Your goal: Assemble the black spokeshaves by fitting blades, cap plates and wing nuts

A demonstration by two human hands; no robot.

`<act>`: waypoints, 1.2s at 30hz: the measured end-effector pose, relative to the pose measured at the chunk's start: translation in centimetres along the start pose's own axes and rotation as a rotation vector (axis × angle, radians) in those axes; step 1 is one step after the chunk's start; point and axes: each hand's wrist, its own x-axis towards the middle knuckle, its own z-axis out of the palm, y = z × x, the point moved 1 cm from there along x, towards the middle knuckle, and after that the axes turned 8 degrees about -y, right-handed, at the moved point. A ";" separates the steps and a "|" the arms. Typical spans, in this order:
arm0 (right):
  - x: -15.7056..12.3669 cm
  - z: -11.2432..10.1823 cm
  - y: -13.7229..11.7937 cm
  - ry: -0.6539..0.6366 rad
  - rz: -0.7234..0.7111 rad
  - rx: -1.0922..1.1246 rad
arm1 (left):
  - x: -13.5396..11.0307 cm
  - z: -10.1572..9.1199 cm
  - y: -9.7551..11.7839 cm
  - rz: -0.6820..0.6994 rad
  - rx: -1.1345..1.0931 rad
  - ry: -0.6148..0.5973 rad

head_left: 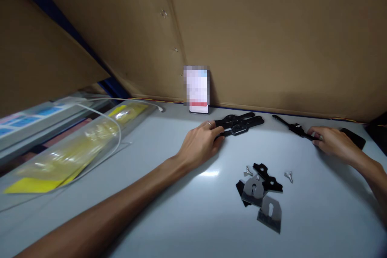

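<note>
Near the back of the table, my left hand (203, 139) is closed round the near ends of several black spokeshave bodies (240, 126) lying side by side. To the right, my right hand (330, 141) pinches one handle of another black spokeshave body (296, 129), whose far handle points up and left. In front of both hands lie two grey blades with keyhole slots, one blade (270, 211) apart and one blade (253, 189) overlapping dark plates. A black lever cap (268, 178) rests beside them. Silver thumbscrews (289, 176) lie on either side of it.
A phone (198, 88) with a blurred screen leans against the cardboard wall (256, 40). On the left are a clear plastic bag with yellow sheets (78, 149) and a white cable (120, 129). A black flat object (353, 138) lies behind my right hand.
</note>
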 end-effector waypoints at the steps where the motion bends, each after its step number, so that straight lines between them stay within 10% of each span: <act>1: 0.1 -0.2 0.2 -0.016 -0.017 0.024 | 0.1 0.0 0.0 -0.018 -0.004 -0.005; 11: -1.6 -1.2 -4.8 -0.081 -0.325 0.240 | -0.7 0.3 1.5 0.201 -0.116 0.178; 17: -3.6 -1.3 -10.3 -0.008 -0.421 0.352 | -2.6 0.1 4.4 0.486 -0.186 0.006; 28: -4.6 0.4 -15.3 0.297 -0.456 0.386 | -2.9 0.3 5.6 0.376 -0.335 -0.123; 36: -4.0 1.3 -16.2 0.266 -0.481 0.320 | -3.6 0.2 6.6 0.433 -0.304 -0.140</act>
